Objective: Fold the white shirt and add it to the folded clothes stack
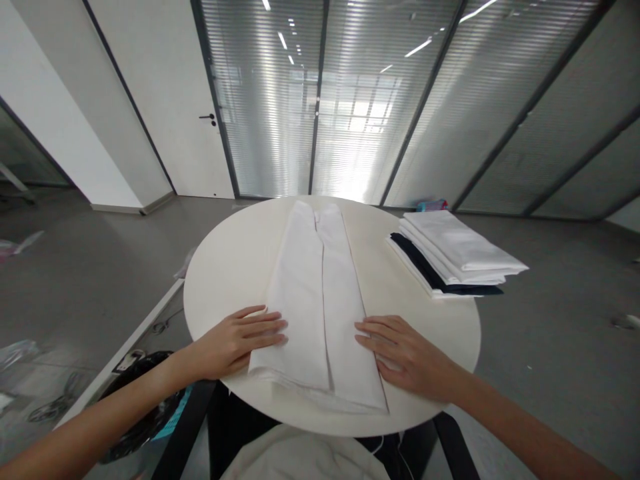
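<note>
A long white cloth, folded so that two edges meet along a seam down its middle, lies flat on the round white table. Its wider end is close to me and the narrower end points away. My left hand rests open, fingers stretched over the cloth's left edge. On the opposite side, my right hand lies flat with its fingertips on the right edge. Neither hand grips anything. Whether the cloth is a garment I cannot tell.
A stack of folded white cloths with a dark navy cloth among them sits at the table's right, overhanging the rim. A bin with a black liner stands on the floor at lower left. Glass partitions with blinds rise beyond the table.
</note>
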`<state>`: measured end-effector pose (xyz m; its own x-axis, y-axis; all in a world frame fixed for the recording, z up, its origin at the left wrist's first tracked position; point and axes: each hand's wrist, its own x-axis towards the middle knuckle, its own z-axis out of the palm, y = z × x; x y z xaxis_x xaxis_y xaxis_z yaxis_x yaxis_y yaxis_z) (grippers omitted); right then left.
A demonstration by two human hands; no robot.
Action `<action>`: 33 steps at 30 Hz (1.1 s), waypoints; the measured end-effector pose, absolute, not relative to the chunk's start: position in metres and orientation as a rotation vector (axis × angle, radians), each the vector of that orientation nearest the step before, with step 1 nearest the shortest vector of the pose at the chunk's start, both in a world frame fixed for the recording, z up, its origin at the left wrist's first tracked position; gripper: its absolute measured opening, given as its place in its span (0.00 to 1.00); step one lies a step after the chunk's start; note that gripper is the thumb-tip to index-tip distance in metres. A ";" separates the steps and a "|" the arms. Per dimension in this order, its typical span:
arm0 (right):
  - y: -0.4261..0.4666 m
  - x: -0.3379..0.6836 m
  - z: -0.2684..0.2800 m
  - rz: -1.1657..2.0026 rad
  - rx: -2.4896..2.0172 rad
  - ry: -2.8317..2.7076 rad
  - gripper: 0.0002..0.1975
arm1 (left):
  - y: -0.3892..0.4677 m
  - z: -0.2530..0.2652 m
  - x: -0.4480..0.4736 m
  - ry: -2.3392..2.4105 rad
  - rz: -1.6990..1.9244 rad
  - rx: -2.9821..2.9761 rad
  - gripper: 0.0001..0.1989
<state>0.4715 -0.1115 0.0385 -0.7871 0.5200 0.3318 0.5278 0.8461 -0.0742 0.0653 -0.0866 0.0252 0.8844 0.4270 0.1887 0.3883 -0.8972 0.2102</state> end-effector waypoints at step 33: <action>-0.030 0.447 0.004 0.970 -1.543 -1.561 0.16 | -0.006 0.020 0.106 1.275 0.764 1.555 0.26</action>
<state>0.4469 -0.0296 0.0036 -0.0189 0.9998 -0.0116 0.4537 -0.0018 -0.8911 0.1055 -0.0059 0.0204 0.2605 0.9605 -0.0982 0.3664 -0.0042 0.9305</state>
